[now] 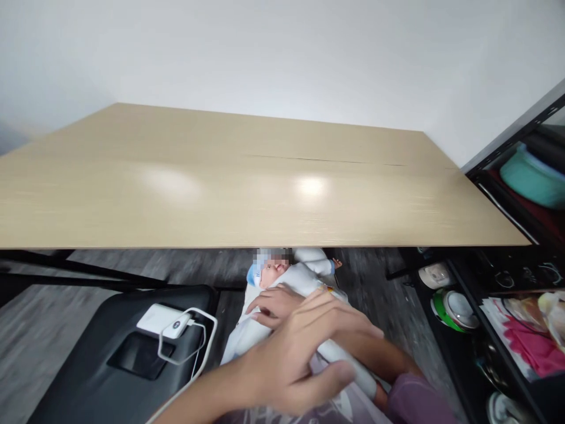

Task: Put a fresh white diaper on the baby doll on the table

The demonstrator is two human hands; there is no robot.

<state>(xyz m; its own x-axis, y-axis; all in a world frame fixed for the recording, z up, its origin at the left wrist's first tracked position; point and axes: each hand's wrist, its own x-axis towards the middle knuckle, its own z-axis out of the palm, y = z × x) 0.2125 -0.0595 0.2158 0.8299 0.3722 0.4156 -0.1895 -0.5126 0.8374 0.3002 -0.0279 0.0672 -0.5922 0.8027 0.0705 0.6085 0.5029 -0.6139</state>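
Observation:
What looks like a baby doll (302,277) in white clothing and a blue and white cap lies on my lap, its head toward the table edge. My right hand (279,304) comes in from the right and lies on the doll's body with fingers stretched out. Crossing over it from the lower left, my left hand (304,341) has its fingers extended and its thumb apart. Part of my right hand and wrist is hidden beneath it. Neither hand is closed around anything. One small doll's hand sticks out near the table edge.
A wooden tabletop (247,200) spans the view ahead, against a white wall. On a black seat (88,365) at left lie a white power bank (163,320) with a cable and a dark phone (138,355). A black shelf at right holds a teal basin (534,176) and several household items.

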